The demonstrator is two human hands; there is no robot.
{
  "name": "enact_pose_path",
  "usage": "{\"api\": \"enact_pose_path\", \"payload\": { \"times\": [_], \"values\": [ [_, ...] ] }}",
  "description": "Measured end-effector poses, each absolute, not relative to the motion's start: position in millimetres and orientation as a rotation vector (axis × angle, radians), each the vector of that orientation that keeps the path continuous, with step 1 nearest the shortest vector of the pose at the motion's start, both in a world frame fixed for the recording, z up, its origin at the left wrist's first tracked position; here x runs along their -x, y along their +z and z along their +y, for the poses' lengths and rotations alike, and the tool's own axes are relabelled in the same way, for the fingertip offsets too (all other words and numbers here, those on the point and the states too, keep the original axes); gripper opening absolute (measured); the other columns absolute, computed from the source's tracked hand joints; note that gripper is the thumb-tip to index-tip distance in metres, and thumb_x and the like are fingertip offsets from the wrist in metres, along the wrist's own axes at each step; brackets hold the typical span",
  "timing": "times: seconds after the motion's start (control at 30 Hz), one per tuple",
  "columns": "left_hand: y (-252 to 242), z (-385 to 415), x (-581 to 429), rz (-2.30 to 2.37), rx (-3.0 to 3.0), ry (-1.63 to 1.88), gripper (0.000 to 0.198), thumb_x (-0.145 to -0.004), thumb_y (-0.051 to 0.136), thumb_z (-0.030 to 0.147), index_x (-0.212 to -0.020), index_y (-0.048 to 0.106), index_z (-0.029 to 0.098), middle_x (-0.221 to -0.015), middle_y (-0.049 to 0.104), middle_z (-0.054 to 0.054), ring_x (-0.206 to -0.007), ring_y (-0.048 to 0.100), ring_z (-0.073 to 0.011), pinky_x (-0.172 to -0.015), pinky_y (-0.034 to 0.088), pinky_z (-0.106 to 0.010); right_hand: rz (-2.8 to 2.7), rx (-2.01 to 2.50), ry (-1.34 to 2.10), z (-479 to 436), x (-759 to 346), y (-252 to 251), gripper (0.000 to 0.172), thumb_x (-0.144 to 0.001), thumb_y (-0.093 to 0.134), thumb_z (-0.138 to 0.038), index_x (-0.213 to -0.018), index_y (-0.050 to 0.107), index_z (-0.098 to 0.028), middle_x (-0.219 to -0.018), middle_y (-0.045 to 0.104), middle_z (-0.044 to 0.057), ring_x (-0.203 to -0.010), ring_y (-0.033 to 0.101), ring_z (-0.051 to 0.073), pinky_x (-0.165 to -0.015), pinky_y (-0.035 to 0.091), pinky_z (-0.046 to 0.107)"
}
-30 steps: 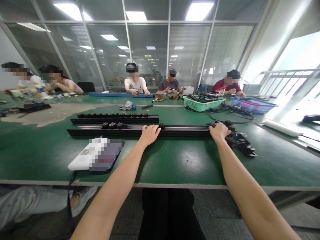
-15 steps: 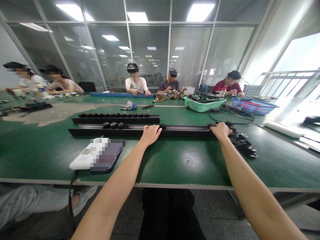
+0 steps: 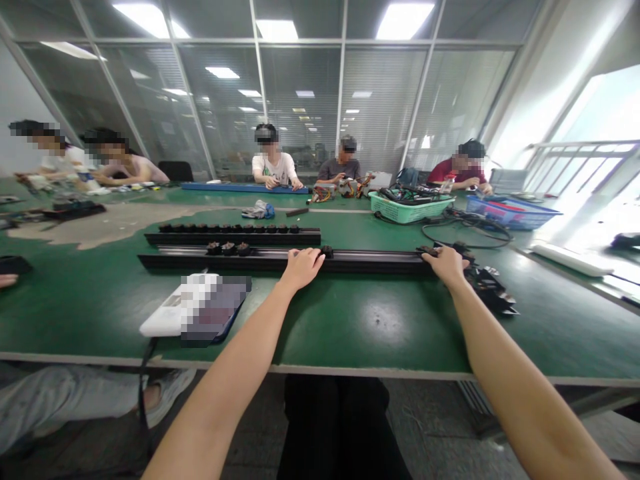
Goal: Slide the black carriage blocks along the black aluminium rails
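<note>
A long black rail (image 3: pixel 370 264) with a shiny metal groove lies across the table in front of me. My left hand (image 3: pixel 303 268) is closed over its middle, fingers on the top and near edge, beside a small black part (image 3: pixel 327 251) seated in the groove. At the rail's right end is my right hand (image 3: pixel 449 265), its fingers closed at another small black part (image 3: pixel 427 251); the grip itself is partly hidden. Further left, several round black parts (image 3: pixel 229 249) sit on the same rail. A second black rail (image 3: pixel 235 238) behind it carries a row of similar parts.
Loose black parts (image 3: pixel 495 293) lie right of my right hand. A white device (image 3: pixel 163 313) and a phone (image 3: pixel 220 317) rest at the near left. Further back are a green basket (image 3: pixel 410 212), a blue basket (image 3: pixel 525 217), cables and a cloth (image 3: pixel 259 210). Several people sit around.
My right hand has shifted slightly to the right at the rail's end. My left hand stays in place. Another person's hand with a dark object has appeared at the left edge.
</note>
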State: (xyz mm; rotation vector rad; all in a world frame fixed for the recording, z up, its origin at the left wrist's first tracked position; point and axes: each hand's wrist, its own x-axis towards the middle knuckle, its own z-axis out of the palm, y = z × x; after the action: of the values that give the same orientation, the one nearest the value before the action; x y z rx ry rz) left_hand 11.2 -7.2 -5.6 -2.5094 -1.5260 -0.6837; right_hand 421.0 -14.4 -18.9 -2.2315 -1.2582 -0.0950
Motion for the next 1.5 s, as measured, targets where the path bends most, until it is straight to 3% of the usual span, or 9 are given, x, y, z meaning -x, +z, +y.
{"api": "enact_pose_path", "payload": {
  "times": [0.63, 1.03, 1.23, 1.5],
  "values": [
    [-5, -8, -10, -1.519, 2.518, -0.700, 0.035, -0.110, 0.035, 0.038, -0.121, 0.065, 0.023, -0.125, 0.073, -0.010, -0.121, 0.064, -0.0245, -0.106, 0.034, -0.044, -1.144, 2.229, -0.146, -8, -430, -27, 0.035, -0.081, 0.066, -0.036, -0.107, 0.074, -0.014, -0.103, 0.072, 0.016, -0.102, 0.062, 0.034, -0.101, 0.038, 0.054],
    [-4, -9, -11, -1.529, 2.507, -0.676, 0.035, -0.110, 0.035, 0.039, -0.122, 0.065, 0.024, -0.125, 0.074, -0.010, -0.120, 0.064, -0.0254, -0.106, 0.034, -0.045, -1.103, 2.200, -0.219, -17, -425, -24, 0.037, -0.083, 0.067, -0.035, -0.115, 0.061, -0.017, -0.112, 0.068, 0.017, -0.104, 0.058, 0.032, -0.096, 0.036, 0.048],
    [-5, -8, -11, -1.529, 2.513, -0.677, 0.035, -0.110, 0.035, 0.038, -0.121, 0.065, 0.023, -0.125, 0.074, -0.010, -0.121, 0.064, -0.0251, -0.106, 0.034, -0.044, -1.178, 2.159, -0.229, -17, -430, -27, 0.028, -0.082, 0.065, -0.034, -0.106, 0.064, -0.018, -0.112, 0.068, 0.016, -0.108, 0.057, 0.032, -0.098, 0.035, 0.047],
    [-5, -8, -11, -1.528, 2.513, -0.680, 0.034, -0.110, 0.036, 0.038, -0.121, 0.064, 0.023, -0.126, 0.073, -0.010, -0.122, 0.064, -0.0250, -0.107, 0.033, -0.044, -1.234, 2.149, -0.278, -22, -430, -27, 0.035, -0.079, 0.060, -0.039, -0.105, 0.066, -0.016, -0.106, 0.067, 0.016, -0.104, 0.056, 0.033, -0.097, 0.035, 0.048]
  ]
}}
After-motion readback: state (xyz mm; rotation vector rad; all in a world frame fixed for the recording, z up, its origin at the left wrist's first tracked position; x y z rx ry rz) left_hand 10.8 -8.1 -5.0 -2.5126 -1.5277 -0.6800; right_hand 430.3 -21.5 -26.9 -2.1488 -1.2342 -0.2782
